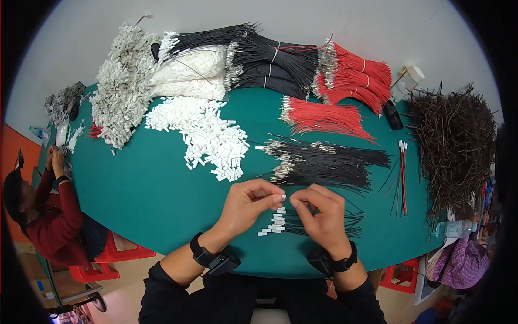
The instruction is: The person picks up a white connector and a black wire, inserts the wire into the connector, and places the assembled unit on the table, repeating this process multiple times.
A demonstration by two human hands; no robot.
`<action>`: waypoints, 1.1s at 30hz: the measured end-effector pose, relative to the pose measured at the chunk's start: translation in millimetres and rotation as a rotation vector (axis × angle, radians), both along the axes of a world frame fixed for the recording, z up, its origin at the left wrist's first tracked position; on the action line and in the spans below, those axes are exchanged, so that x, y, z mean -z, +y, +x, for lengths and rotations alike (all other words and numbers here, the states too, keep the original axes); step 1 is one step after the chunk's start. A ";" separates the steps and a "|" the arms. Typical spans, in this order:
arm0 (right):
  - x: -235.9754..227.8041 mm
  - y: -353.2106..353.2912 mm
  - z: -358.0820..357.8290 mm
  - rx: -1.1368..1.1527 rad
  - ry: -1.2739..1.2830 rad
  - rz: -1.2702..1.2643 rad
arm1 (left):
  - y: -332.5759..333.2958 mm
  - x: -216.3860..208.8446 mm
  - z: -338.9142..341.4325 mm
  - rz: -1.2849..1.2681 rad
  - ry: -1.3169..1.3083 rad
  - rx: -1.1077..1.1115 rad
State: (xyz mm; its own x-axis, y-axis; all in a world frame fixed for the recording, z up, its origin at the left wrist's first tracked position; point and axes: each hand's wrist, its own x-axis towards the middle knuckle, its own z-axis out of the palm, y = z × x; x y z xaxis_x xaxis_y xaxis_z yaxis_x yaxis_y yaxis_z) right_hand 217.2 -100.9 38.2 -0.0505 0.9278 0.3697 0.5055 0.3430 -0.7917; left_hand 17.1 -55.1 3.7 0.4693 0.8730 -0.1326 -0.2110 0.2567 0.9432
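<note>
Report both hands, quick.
Left hand: closed, pinching a small white connector.
Right hand: closed in a pinch; what it holds, if anything, cannot be told.

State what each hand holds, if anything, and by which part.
The left hand pinches a small white connector near one end, which shows; the rest is covered. Whether the right hand holds anything cannot be told.

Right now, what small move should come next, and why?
Probably ease the right hand toward the white connector pinched in the left hand: the hands face each other across a narrow gap, and black wires ending in similar connectors lie below. What the right holds is unclear.
</note>
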 end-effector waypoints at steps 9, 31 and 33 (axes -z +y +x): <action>1.1 -1.3 0.5 0.010 -0.031 0.023 | -3.5 2.4 2.0 -0.051 -0.052 0.036; -30.3 -7.4 40.2 -0.265 -0.545 -0.244 | 4.9 -4.2 -1.8 0.815 0.542 0.203; -13.8 -0.7 46.3 -0.056 -0.457 -0.181 | 17.1 -9.9 -7.7 0.804 0.579 0.053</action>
State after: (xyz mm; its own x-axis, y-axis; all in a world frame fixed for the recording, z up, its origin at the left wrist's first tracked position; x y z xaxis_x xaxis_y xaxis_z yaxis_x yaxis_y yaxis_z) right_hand 263.5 -101.6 52.0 -0.2213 0.9663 0.1313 0.7995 0.2569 -0.5430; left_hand 9.4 -38.0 13.6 0.5604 0.7836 0.2684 0.3309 -0.5088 0.7947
